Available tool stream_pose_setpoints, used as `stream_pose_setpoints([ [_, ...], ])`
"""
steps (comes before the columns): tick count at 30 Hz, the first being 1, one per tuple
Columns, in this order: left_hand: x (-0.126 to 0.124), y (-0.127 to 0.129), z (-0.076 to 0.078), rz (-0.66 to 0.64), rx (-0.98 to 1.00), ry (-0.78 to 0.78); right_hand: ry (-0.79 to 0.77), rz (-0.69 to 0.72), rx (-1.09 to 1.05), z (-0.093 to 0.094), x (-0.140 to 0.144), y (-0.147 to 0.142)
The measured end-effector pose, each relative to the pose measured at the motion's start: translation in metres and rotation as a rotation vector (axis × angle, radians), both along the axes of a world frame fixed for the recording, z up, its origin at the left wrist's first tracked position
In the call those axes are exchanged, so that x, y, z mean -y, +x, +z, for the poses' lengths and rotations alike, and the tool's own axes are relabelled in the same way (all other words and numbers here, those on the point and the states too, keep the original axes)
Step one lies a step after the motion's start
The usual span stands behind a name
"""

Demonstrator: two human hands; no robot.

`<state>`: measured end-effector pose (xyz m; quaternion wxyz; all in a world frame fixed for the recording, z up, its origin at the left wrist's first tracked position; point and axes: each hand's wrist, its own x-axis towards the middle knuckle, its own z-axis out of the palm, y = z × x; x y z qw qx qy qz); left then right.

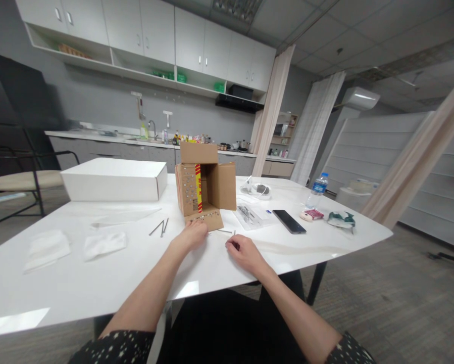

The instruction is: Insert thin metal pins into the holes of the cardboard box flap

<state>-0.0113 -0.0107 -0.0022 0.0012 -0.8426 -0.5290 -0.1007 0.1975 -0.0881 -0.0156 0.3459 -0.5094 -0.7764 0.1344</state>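
Note:
An opened cardboard box [189, 189] stands on the white table, its mouth turned partly toward me. Its side panel and lowered front flap [213, 221] carry many small shiny pieces, too small to name. My left hand [196, 235] is at the left part of that flap, fingers bent down over its edge. Closed in a pinch, my right hand [245, 253] rests on the table just right of the flap. A thin dark tip shows above its fingertips, but what they hold is mostly hidden. Between the hands lies a thin nail-like rod [224, 231].
Left of the box are several loose nails [161, 227], white cloths [104, 244] and a white box [109, 182]. To the right lie a clear packet [251, 216], a phone [289, 221], a white cabled device [255, 189], a water bottle [318, 189] and crumpled wrappers [341, 220].

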Motion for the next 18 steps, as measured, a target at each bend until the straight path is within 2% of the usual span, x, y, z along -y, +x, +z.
stream_pose_setpoints([
  [4,0.004,0.001,0.007,0.027,-0.007,0.055,0.006,0.003,0.002,0.001,0.0,0.0],
  [11,0.011,0.0,0.027,0.043,0.111,0.096,0.008,0.005,0.001,0.002,0.001,0.0],
  [18,0.009,0.0,0.029,0.004,0.169,0.133,0.006,0.006,-0.003,0.002,0.001,0.0],
])
